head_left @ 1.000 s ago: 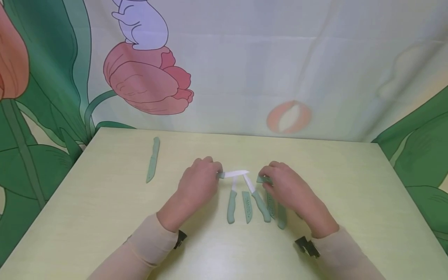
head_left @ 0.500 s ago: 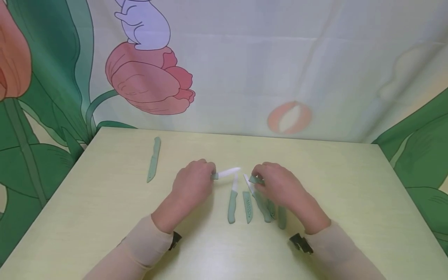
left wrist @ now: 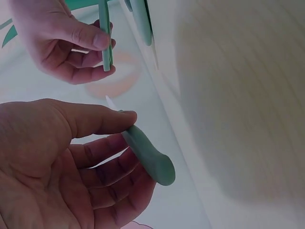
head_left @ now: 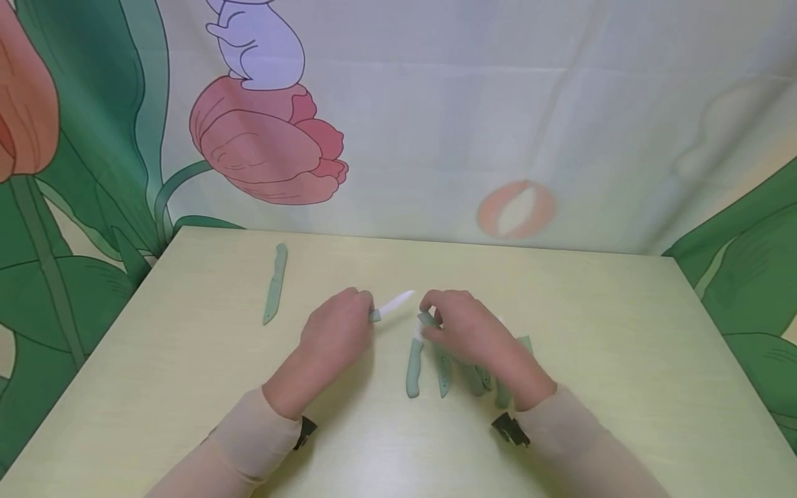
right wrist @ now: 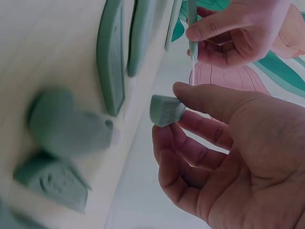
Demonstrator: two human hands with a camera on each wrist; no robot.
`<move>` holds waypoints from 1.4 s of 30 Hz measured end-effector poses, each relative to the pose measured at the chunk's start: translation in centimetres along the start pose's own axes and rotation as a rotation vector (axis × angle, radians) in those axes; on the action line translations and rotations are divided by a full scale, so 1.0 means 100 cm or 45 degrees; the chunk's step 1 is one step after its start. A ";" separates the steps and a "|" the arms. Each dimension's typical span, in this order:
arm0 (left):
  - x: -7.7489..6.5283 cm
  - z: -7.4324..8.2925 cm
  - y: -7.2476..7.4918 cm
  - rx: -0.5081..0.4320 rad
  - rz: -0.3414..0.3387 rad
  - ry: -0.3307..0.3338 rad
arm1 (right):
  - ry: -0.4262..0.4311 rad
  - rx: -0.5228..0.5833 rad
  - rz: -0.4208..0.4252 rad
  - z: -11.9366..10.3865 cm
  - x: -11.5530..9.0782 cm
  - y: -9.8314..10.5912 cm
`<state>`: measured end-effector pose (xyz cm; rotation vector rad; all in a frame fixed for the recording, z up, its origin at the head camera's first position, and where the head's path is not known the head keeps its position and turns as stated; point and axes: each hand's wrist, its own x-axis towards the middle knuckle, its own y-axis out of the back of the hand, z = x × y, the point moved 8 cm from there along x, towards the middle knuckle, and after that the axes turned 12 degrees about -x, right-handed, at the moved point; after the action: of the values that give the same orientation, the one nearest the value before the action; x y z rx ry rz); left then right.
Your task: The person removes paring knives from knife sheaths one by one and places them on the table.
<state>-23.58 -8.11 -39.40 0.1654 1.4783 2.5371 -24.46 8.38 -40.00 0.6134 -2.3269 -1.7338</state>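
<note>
In the head view my left hand (head_left: 339, 324) grips a small knife by its green handle; its white blade (head_left: 396, 303) points right and away from me. The left wrist view shows the handle (left wrist: 151, 160) between thumb and fingers. My right hand (head_left: 468, 326) pinches a green knife sheath (right wrist: 167, 111) between thumb and fingertips, a short gap from the blade tip. Beneath and beside that hand lie a knife (head_left: 414, 370), a sheath (head_left: 443, 373) and more green handles and sheaths, partly covered by the hand and forearm.
A sheathed green knife (head_left: 275, 283) lies apart at the left of the pale table (head_left: 349, 449). Behind the table's far edge hangs a cloth (head_left: 411, 138) printed with flowers and a white animal.
My right hand has moved left with the sheath, now over the lying knives. My left hand has drawn slightly left, and its knife's blade has swung to point farther from me.
</note>
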 end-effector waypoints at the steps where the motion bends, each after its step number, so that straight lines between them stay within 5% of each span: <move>1: 0.000 0.000 0.000 -0.003 -0.002 0.004 | -0.004 0.015 0.004 -0.002 0.001 -0.001; 9: -0.003 -0.009 -0.005 -0.082 -0.055 0.083 | -0.057 0.139 0.000 -0.017 0.006 -0.010; 16: -0.004 -0.011 -0.011 -0.151 -0.085 0.071 | -0.127 0.170 -0.014 -0.029 0.012 -0.022; 25: -0.010 -0.012 -0.021 -0.184 -0.139 0.116 | -0.194 -0.049 -0.030 -0.049 0.016 -0.037; 42: -0.014 -0.012 -0.036 -0.131 -0.214 0.142 | -0.221 -0.231 -0.070 -0.063 0.013 -0.050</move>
<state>-22.05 -7.73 -43.07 -0.1124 1.3328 2.5139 -22.18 1.15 -42.95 0.5188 -2.2444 -2.0708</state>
